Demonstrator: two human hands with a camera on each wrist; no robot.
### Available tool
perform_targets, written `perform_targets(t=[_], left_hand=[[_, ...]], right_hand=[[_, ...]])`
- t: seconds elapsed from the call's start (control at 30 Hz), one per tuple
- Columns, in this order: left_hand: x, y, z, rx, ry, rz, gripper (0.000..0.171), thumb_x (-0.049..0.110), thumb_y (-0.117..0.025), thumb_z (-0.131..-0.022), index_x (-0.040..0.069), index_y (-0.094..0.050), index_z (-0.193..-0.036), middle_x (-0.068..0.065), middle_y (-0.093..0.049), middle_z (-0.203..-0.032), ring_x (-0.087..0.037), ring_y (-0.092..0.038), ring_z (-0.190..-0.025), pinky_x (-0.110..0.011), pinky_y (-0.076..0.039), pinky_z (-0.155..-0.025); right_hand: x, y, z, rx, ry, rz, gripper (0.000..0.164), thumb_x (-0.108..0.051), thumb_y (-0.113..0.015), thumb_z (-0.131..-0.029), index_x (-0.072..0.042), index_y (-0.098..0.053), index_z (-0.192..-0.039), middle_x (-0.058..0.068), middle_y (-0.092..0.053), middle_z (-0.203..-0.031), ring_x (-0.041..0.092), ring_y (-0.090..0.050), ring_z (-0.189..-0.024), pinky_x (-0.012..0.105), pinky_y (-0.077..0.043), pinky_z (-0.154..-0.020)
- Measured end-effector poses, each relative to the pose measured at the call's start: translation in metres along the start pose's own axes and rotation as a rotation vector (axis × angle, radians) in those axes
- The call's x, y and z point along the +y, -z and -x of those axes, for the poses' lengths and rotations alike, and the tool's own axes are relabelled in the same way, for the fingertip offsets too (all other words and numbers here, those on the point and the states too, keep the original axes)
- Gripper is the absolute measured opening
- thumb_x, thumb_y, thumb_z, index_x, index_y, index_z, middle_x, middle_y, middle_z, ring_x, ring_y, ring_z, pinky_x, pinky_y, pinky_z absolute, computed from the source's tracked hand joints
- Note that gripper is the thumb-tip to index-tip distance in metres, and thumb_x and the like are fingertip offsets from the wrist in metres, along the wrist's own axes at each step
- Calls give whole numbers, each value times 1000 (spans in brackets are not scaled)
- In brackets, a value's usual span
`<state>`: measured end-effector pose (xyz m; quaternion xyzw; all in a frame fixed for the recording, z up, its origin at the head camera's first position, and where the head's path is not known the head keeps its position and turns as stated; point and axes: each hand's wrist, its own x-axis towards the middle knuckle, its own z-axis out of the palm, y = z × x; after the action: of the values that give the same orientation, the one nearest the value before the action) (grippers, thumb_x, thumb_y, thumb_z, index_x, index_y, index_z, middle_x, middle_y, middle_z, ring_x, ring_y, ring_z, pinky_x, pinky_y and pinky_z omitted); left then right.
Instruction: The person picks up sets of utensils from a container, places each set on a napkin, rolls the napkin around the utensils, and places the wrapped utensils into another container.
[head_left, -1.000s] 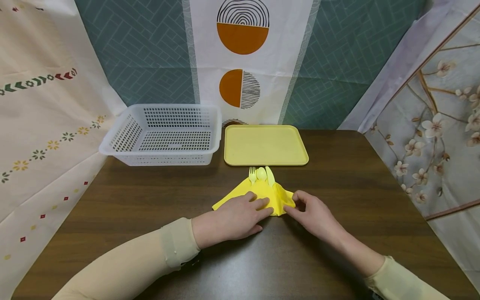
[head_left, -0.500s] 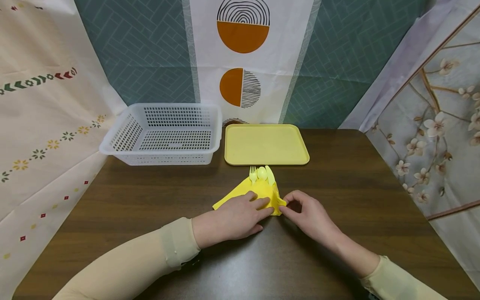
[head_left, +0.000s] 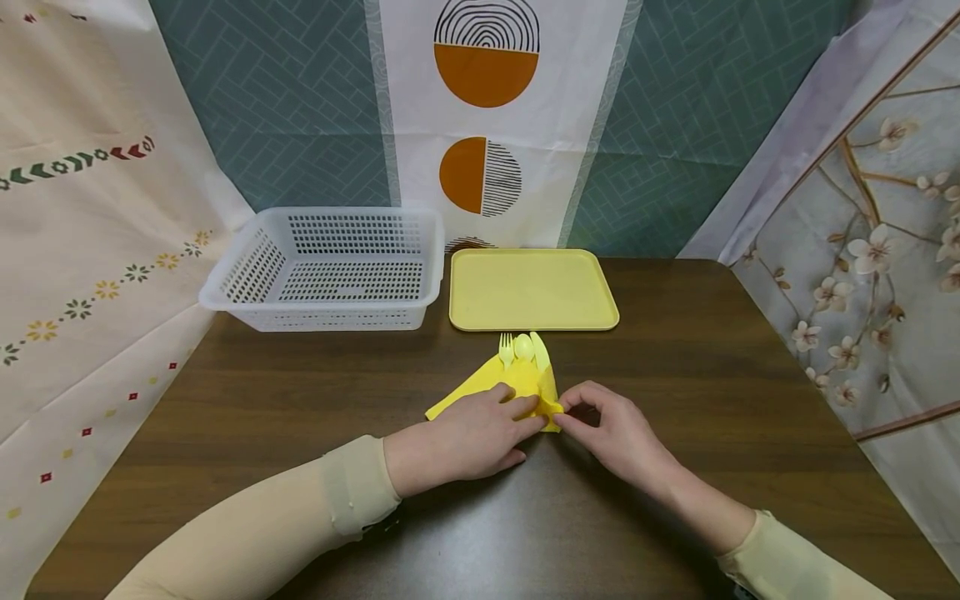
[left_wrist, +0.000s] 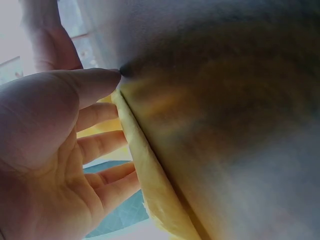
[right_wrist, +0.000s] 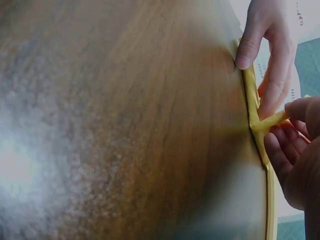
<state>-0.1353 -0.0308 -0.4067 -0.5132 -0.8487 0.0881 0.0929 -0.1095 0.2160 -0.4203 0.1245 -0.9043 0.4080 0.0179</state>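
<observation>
A yellow cloth napkin lies folded over a pale yellow fork, spoon and knife, whose upper ends stick out at its far edge. My left hand rests across the napkin with fingers spread and extended; the left wrist view shows the thumb near the cloth's front edge. At the napkin's right side, my right hand pinches its corner between thumb and forefinger. In the right wrist view this pinched flap stands up off the table. The cutlery handles are hidden under cloth.
Behind the napkin lies a flat pale yellow tray. A white perforated plastic basket stands to its left. Patterned cloths hang at the back and both sides of the dark wooden table.
My right hand has moved left, carrying the napkin's right corner inward toward my left hand and folding it over. The left hand and the cutlery have stayed in place.
</observation>
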Motion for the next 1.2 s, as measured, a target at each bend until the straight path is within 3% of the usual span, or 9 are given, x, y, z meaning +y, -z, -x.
perform_targets(t=[0.5,0.83,1.07,1.2], left_hand=[[-2,-2,2,37,2,17,46,46,-78,-102,23,-69,-141,-2,-64,-126,-25,-63,-109,-33,-55,-94],[-1,0,1,-37,16,52,47,51,-73,-105,23,-69,-144,0,-65,-127,-25,-62,-116,-33,-54,-99],[-6,2,3,-25,-20,85,51,56,-70,-106,22,-68,-144,0,-65,-129,-25,-62,-120,-33,-51,-105],[-9,4,5,-53,-31,128,56,60,-68,-106,23,-66,-149,0,-63,-135,-25,-60,-123,-32,-49,-108]], right_hand=[[-2,-3,-2,-43,-8,-9,12,-19,-85,-100,-26,-77,-104,-11,-72,-109,12,-68,-103,43,-58,-97],[-3,-5,-3,-55,-19,-8,11,-20,-85,-100,-26,-77,-105,-11,-72,-109,13,-67,-104,44,-57,-98],[-3,-6,-4,-64,-26,-11,10,-21,-84,-101,-26,-76,-105,-11,-72,-109,13,-68,-104,45,-57,-99],[-4,-6,-4,-66,-24,-10,11,-21,-84,-101,-26,-76,-105,-11,-72,-109,13,-68,-105,46,-57,-99]])
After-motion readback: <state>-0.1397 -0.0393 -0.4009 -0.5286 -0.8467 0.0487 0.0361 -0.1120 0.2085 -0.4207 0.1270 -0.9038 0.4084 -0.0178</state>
